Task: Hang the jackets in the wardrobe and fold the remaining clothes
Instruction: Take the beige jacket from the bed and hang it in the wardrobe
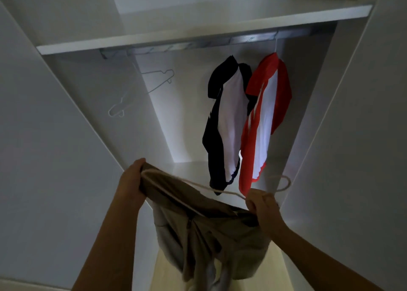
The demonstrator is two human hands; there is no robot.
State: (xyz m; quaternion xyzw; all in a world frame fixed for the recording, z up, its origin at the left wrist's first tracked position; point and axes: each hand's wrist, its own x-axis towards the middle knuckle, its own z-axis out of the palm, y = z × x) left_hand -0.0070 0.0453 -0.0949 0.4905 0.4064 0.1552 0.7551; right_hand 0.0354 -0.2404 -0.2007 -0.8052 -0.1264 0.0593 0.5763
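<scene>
a beige jacket (204,235), soft and limp, droops from a pale hanger (220,191) held low before the open wardrobe (330,96). the left hand (132,180) grips its shoulder end; the right hand (262,204) pinches the hanger's neck, likely the best hold for lifting to the rail (198,44).

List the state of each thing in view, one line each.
beige jacket: draped on the cream hanger, not yet on the rail
cream hanger: held off the rail, hook free
left hand: grips jacket shoulder and hanger end
right hand: grips hanger below its hook
navy-and-white jacket: hanging
red-and-white jacket: hanging
empty hangers: bare, on the rail
wardrobe: open
</scene>
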